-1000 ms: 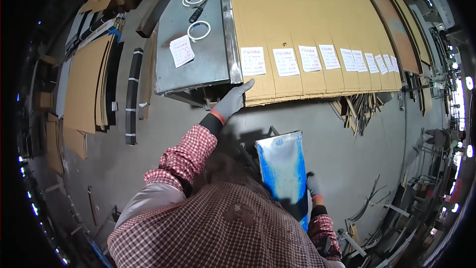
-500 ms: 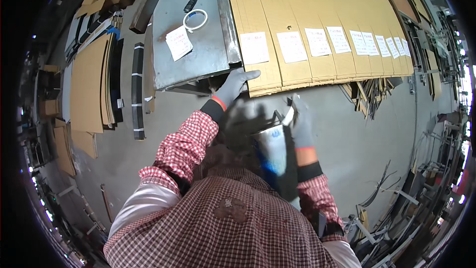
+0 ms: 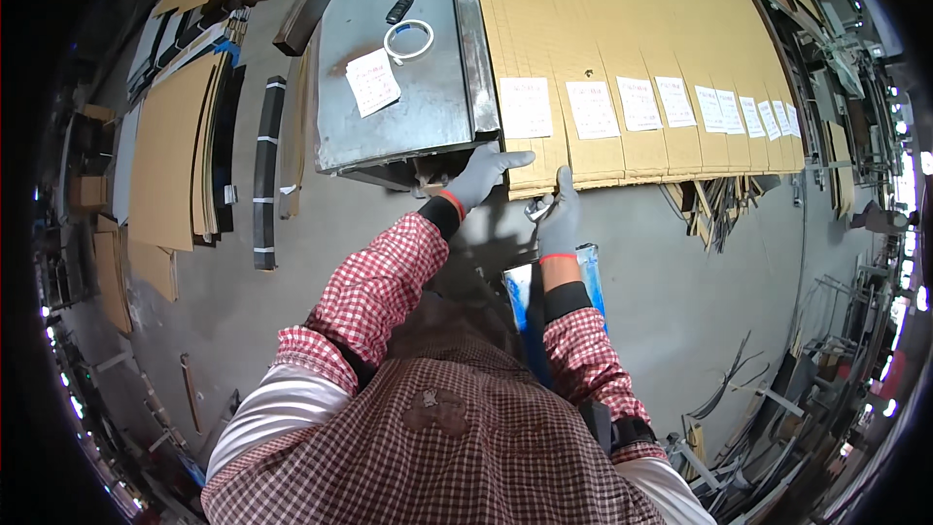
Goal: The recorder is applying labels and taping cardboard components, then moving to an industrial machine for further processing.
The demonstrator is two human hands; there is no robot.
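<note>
Cardboard [image 3: 632, 15] lies layered beside the steel tabletop [image 3: 432, 102], its near edge facing open floor [image 3: 700, 292]. My left hand [image 3: 479, 177] clasps the cardboard's near left corner; my right hand [image 3: 559, 224], low by the blue-and-white panel [image 3: 520, 298] a second ago, is now up at that edge, closed round a small shiny piece [image 3: 539, 206].

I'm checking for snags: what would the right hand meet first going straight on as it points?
Likely the near edge of the cardboard sheets; depth is unclear, so the right hand may be touching them.
</note>
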